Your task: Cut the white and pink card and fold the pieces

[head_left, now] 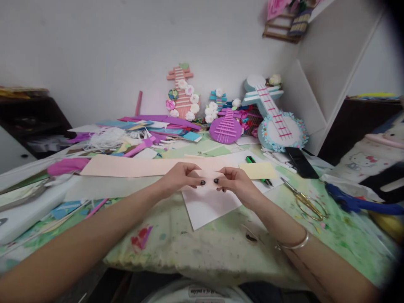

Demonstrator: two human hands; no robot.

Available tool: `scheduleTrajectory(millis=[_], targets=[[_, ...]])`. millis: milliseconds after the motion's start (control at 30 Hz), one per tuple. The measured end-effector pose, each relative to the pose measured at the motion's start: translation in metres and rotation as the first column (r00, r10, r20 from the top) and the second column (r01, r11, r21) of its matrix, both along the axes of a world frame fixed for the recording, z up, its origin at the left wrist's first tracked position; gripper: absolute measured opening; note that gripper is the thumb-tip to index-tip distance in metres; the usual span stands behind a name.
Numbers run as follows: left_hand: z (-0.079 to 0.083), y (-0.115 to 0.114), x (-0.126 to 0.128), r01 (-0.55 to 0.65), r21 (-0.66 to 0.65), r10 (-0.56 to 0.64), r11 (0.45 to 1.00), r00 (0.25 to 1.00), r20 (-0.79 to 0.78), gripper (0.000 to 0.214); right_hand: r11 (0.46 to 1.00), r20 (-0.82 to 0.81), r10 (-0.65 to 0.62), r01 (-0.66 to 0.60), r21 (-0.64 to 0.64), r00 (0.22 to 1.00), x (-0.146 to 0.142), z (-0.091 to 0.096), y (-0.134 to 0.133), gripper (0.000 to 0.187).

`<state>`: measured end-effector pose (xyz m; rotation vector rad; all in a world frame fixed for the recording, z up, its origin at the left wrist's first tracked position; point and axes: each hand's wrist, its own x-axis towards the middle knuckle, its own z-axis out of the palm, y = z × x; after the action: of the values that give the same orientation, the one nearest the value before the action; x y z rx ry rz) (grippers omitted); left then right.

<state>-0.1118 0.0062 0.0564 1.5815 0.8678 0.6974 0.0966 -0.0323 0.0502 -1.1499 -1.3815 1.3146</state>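
Observation:
Between my two hands is a small pale pink piece of paper (209,178), pinched at both sides by thumbs and fingers. My left hand (184,176) grips its left edge, and my right hand (236,183) grips its right edge. Below the hands lies a white sheet of paper (208,210) on the table. A long pale pink paper strip (126,166) stretches out to the left behind my left hand. To the right of my right hand rest a yellow slip of paper (259,170) and a green and black pen (251,160), partly covered by the slip.
Gold-handled scissors (311,206), a black phone (301,162) and a blue glue gun (356,202) lie at the right. Paper scraps and white string (105,139) pile up at the back left. Several paper instrument models, one a purple lute (225,128), lean on the wall.

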Motion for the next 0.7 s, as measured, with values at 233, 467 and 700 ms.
scheduleTrajectory(millis=[233, 467, 700], targets=[[-0.027, 0.004, -0.005, -0.035, -0.106, 0.036, 0.994, 0.999, 0.009, 0.047, 0.995, 0.042, 0.096, -0.097, 0.014, 0.994, 0.005, -0.016, 0.001, 0.029], [-0.027, -0.001, 0.0, -0.022, -0.069, 0.021, 0.997, 0.999, -0.026, 0.043, 0.994, 0.081, 0.092, -0.096, 0.047, 0.992, 0.011, -0.025, 0.007, 0.024], [-0.031, -0.001, 0.002, -0.015, -0.04, 0.014, 0.999, 0.999, -0.042, 0.039, 0.989, 0.105, 0.126, -0.133, 0.061, 0.986, 0.011, -0.027, 0.009, 0.021]])
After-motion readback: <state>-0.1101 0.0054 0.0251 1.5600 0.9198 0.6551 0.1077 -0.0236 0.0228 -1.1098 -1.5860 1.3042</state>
